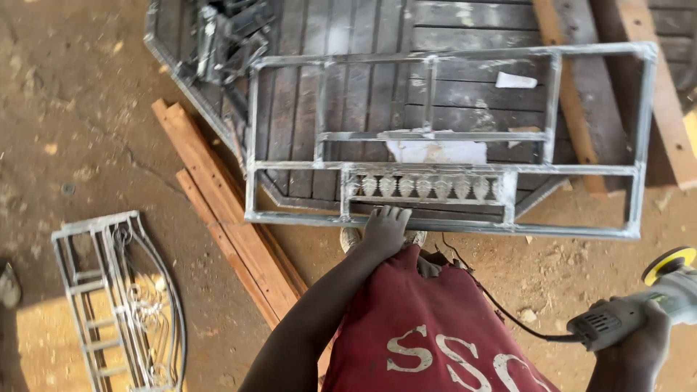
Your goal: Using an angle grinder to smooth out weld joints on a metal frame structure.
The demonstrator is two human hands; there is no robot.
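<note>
Left hand: left hand [385,226] lower centre of frame, fingers spread flat, resting on the bottom bar of the metal frame [444,138]; not clasped around the bar.
Right hand: right hand [639,341] lower right corner, closed around the body of the grinder [642,305].
Grinder: grey power tool, held away from the frame, well to the right of it; yellow-rimmed disc [668,263] at its upper end, near the right edge of the picture; black cord [508,316] runs from its rear leftward toward the person's red shirt [428,334].
Metal frame: bare grey steel, rectangular, fills centre and upper right; inner uprights and crossbars; a row of small leaf-shaped ornaments [425,186] set in a narrow panel just above the left hand. Weld marks pale at the joints.
Support: frame lies over a dark ribbed metal panel [348,87], which spans upper centre.
Floor: dirt floor [80,109], brown and scuffed, left side and lower right.
Wood: reddish wooden planks [225,218] lie diagonally, left of centre, partly under the dark panel; more timber [653,94] at upper right.
Second grille: smaller metal grille [120,297] with curved scrollwork, flat on the floor at lower left, well apart from the hands.
Scrap: tangle of dark metal pieces [229,36] at upper left of the panel.
</note>
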